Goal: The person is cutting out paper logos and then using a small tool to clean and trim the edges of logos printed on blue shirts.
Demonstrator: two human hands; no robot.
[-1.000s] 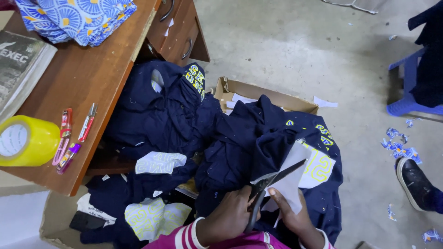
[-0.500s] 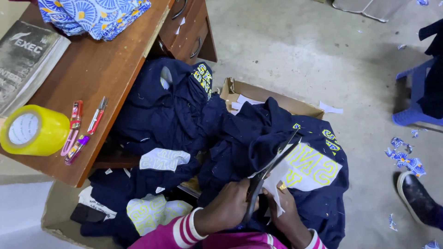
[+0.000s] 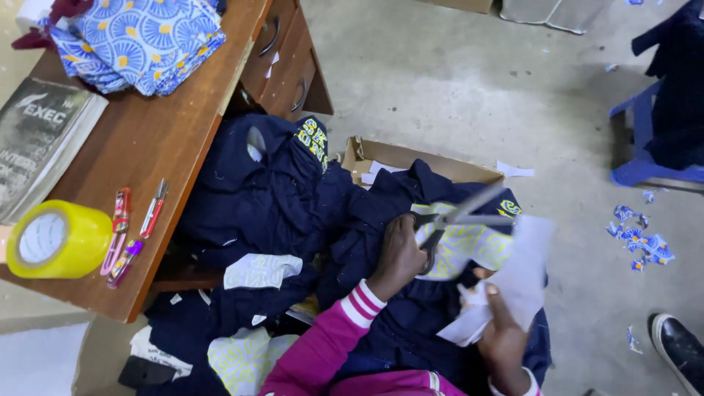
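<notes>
Scissors [image 3: 458,218] sit in your left hand [image 3: 396,253], over the dark blue clothes [image 3: 279,198] piled on your lap and spilling toward the counter. Your left grip is clenched through the handles, thumb and fingers in the loops. The blades stand apart in a narrow V, blurred by motion.

Nearest you, your right hand [image 3: 502,337] pinches the lower edge of a sheet of white paper [image 3: 524,271]. That grip is closed on the sheet and lifts it just beside the blades.

The step in hand looks like a cut into the paper, with the blades open and set at its upper edge. The next move calls for you to keep the sheet taut and feed its edge deep between the blades. Keep your right fingertips well out of the cutting line.

The scissors' long axis runs across your view, handles toward your left and tips pointing to your right, tilted a little away from you.

Beyond the clothes lies an open cardboard box [image 3: 389,154]. On the counter [image 3: 147,139] to your left are a yellow tape roll [image 3: 55,238], some pens [image 3: 121,220], a book [image 3: 37,139] and a folded blue patterned cloth [image 3: 139,37]. Farther right, scraps of blue paper [image 3: 638,238] lie on the floor [image 3: 440,73] near a blue chair [image 3: 645,147].
</notes>
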